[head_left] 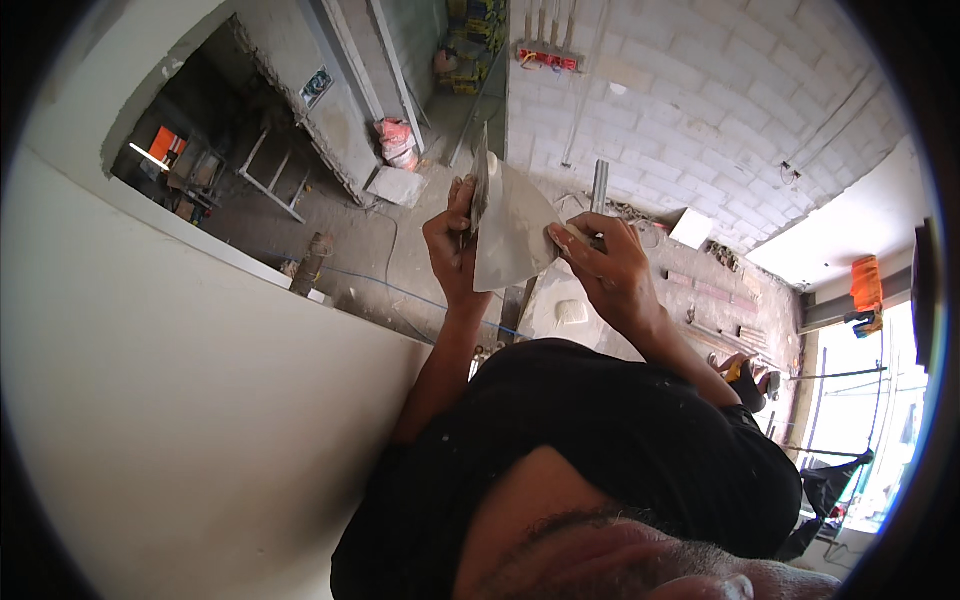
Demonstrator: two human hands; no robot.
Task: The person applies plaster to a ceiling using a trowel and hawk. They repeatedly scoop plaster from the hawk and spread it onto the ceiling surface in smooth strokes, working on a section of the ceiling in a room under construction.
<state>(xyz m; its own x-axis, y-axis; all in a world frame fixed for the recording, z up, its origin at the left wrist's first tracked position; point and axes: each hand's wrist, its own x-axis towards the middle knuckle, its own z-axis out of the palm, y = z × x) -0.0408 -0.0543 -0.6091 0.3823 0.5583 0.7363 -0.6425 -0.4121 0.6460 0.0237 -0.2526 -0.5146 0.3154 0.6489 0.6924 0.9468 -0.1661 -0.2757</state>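
Note:
My right hand (605, 260) is closed on the handle of a putty knife (515, 235), whose wide, fan-shaped metal blade spreads toward my left. Beside that blade, my left hand (458, 245) grips a thin, flat plastering trowel (482, 175), seen nearly edge-on. Grey-white plaster clings to the trowel's face. The two tools overlap in view, and whether they touch I cannot tell. My left fingers curl behind the trowel, so its handle is mostly hidden. Pale smears mark the fingers of my right hand.
A smooth pale wall (200, 390) rises close on my left, with an opening beyond it. Below my hands lies a whitish surface (545, 315) bearing a pale lump. A block wall (700, 110) stands ahead. A cable (390, 250), a red-and-white sack (397, 140) and debris lie on the floor.

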